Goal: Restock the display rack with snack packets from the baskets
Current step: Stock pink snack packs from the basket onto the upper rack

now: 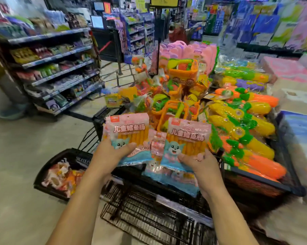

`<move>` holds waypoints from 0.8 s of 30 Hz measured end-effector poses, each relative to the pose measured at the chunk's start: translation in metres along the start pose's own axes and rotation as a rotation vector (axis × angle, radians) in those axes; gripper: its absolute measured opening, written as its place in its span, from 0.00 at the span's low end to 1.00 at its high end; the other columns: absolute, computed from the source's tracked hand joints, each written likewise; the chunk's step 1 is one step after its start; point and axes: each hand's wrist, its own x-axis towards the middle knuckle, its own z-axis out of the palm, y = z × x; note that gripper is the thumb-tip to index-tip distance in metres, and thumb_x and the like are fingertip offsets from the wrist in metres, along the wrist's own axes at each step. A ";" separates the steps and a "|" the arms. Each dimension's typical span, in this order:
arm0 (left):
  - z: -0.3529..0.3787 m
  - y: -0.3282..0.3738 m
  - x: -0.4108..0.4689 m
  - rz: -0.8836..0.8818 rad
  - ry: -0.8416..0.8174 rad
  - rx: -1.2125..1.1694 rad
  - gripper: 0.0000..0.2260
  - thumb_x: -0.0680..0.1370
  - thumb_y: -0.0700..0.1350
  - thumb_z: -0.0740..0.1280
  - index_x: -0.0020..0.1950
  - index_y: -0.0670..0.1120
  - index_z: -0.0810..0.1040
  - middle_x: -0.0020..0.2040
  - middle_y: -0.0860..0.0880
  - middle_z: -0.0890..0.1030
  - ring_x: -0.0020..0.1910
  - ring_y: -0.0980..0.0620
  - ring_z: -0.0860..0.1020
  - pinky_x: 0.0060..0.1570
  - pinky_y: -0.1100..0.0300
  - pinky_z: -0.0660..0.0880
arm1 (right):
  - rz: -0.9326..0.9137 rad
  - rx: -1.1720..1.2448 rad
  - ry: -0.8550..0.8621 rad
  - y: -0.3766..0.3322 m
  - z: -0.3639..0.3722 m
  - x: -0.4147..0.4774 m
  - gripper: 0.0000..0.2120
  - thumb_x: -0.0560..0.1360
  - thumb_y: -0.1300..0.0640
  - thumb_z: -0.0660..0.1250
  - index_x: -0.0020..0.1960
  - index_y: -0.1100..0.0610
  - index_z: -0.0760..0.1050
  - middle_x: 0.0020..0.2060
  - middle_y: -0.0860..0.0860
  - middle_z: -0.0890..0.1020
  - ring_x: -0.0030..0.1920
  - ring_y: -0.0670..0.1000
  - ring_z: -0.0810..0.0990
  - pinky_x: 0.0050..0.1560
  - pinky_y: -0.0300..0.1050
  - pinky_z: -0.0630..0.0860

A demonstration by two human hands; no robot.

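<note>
My left hand (pixel 110 152) grips the bottom of a pink-and-blue snack packet (pixel 126 131) showing orange sausage sticks, held upright. My right hand (pixel 200 165) grips a second packet of the same kind (pixel 188 138) beside it. Between and below them, several more such packets (pixel 168 175) lie on the black wire display rack (pixel 149 209). A black basket (pixel 50 165) on the floor at the left holds more snack packets (pixel 62 177).
A bin of orange, yellow and green toy water guns (pixel 246 129) stands close on the right. Bagged plastic toys (pixel 175 89) pile up behind the rack. Stocked shelves (pixel 57 68) line the left aisle, with open floor (pixel 16 191) beside the basket.
</note>
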 end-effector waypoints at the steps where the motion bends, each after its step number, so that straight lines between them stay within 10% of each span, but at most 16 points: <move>1: -0.014 -0.006 0.011 -0.010 -0.002 0.013 0.13 0.74 0.46 0.79 0.58 0.50 0.84 0.46 0.58 0.88 0.44 0.60 0.85 0.45 0.61 0.78 | 0.018 0.002 0.008 0.004 0.017 0.003 0.18 0.69 0.58 0.82 0.55 0.51 0.79 0.43 0.47 0.87 0.48 0.53 0.85 0.46 0.47 0.81; 6: -0.065 -0.032 0.058 -0.084 0.008 -0.007 0.13 0.76 0.41 0.76 0.60 0.50 0.83 0.50 0.52 0.88 0.51 0.50 0.86 0.56 0.50 0.81 | 0.110 -0.044 0.011 0.018 0.088 0.017 0.24 0.68 0.55 0.83 0.61 0.51 0.78 0.52 0.50 0.87 0.52 0.53 0.86 0.52 0.49 0.82; 10: -0.085 -0.052 0.085 -0.135 -0.010 0.072 0.09 0.75 0.42 0.77 0.53 0.50 0.83 0.45 0.52 0.88 0.45 0.53 0.86 0.48 0.54 0.82 | 0.181 -0.086 0.003 0.031 0.123 0.027 0.14 0.73 0.61 0.78 0.51 0.48 0.76 0.47 0.45 0.83 0.47 0.47 0.83 0.47 0.46 0.81; 14: -0.097 -0.079 0.107 -0.182 -0.026 0.116 0.09 0.75 0.40 0.78 0.52 0.49 0.82 0.45 0.52 0.87 0.45 0.53 0.85 0.41 0.58 0.79 | 0.241 -0.131 0.005 0.053 0.152 0.038 0.24 0.70 0.58 0.81 0.62 0.46 0.77 0.50 0.46 0.86 0.50 0.53 0.86 0.53 0.60 0.84; 24: -0.106 -0.126 0.157 -0.201 -0.074 0.282 0.13 0.76 0.41 0.76 0.58 0.47 0.78 0.50 0.51 0.84 0.49 0.51 0.83 0.46 0.55 0.80 | 0.261 -0.258 0.018 0.077 0.199 0.054 0.16 0.76 0.61 0.76 0.50 0.49 0.69 0.41 0.38 0.73 0.38 0.39 0.72 0.54 0.43 0.73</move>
